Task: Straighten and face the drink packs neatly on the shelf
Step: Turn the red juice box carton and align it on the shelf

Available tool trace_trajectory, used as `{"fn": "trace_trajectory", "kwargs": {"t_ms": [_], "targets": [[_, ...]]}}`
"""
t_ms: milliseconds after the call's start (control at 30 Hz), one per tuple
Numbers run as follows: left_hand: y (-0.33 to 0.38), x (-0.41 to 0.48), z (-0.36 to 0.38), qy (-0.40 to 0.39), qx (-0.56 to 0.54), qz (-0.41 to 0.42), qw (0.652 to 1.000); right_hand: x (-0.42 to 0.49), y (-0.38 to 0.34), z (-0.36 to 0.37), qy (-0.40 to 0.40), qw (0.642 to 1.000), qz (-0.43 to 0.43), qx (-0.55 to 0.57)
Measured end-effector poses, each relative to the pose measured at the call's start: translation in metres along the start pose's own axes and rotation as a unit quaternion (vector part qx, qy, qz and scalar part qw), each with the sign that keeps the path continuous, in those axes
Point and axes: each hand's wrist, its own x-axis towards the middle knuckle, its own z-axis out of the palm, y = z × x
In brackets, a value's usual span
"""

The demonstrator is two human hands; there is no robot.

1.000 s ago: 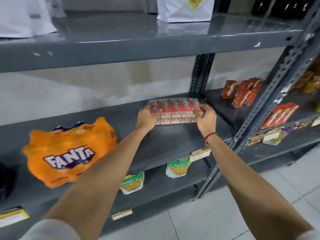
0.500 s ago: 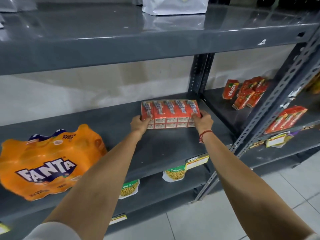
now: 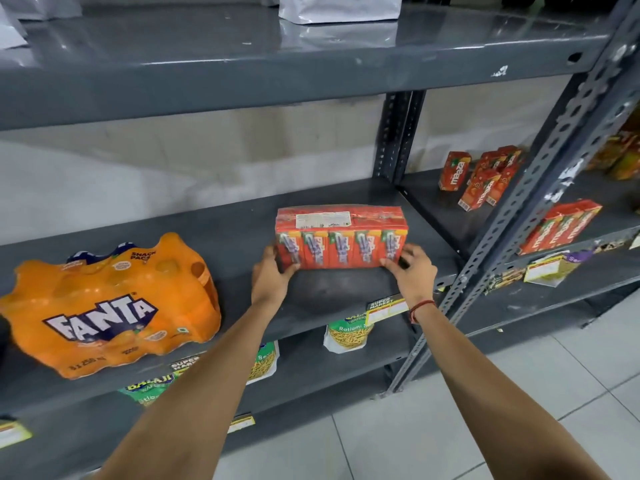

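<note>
Both your hands are on the red carton pack, middle shelf.

Far left on the grey shelf (image 3: 346, 289) you've got the orange Fanta pack (image 3: 110, 306) lying tilted, logo facing out, well apart from everything else. Then your left hand (image 3: 272, 282) is closed on the lower left corner of the shrink-wrapped red drink pack (image 3: 341, 242), thumb on the front face. The pack stands upright with its row of cartons facing you and a white label on top. Your right hand (image 3: 412, 271) clamps the lower right corner, fingers curled over the front edge, red thread on that wrist. A yellow price tag (image 3: 386, 310) sits on the shelf lip just below. Further right, in the next bay, loose Maaza cartons (image 3: 481, 178) stand at mixed angles.
</note>
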Motion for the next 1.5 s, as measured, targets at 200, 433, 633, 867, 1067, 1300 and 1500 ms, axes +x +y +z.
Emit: {"fn": "trace_trajectory", "kwargs": {"t_ms": [200,433,633,867,1067,1300,1500], "targets": [[0.021,-0.052,0.021,0.114,-0.06,0.072,0.989,0.012,-0.019,-0.016,0.019,0.978,0.049,0.204],[0.071,-0.066,0.074,-0.085,-0.065,0.066,0.992,0.047,-0.051,-0.011,-0.152,0.958,0.093,0.224],[0.077,-0.057,0.094,-0.172,-0.104,0.021,0.979,0.032,-0.039,-0.009,-0.082,0.981,0.078,0.16],[0.058,-0.039,0.077,-0.175,-0.093,0.057,0.979,-0.035,-0.028,0.007,0.109,0.976,-0.01,0.19],[0.022,-0.006,0.018,-0.248,0.003,0.125,0.961,-0.09,-0.035,0.045,0.083,0.981,-0.061,0.162],[-0.021,0.004,-0.038,-0.137,-0.102,0.031,0.985,-0.105,-0.053,0.081,-0.067,0.981,-0.151,0.103],[0.0,-0.054,-0.007,0.031,-0.135,0.039,0.99,-0.01,-0.066,0.052,0.01,0.992,-0.047,0.113]]}}
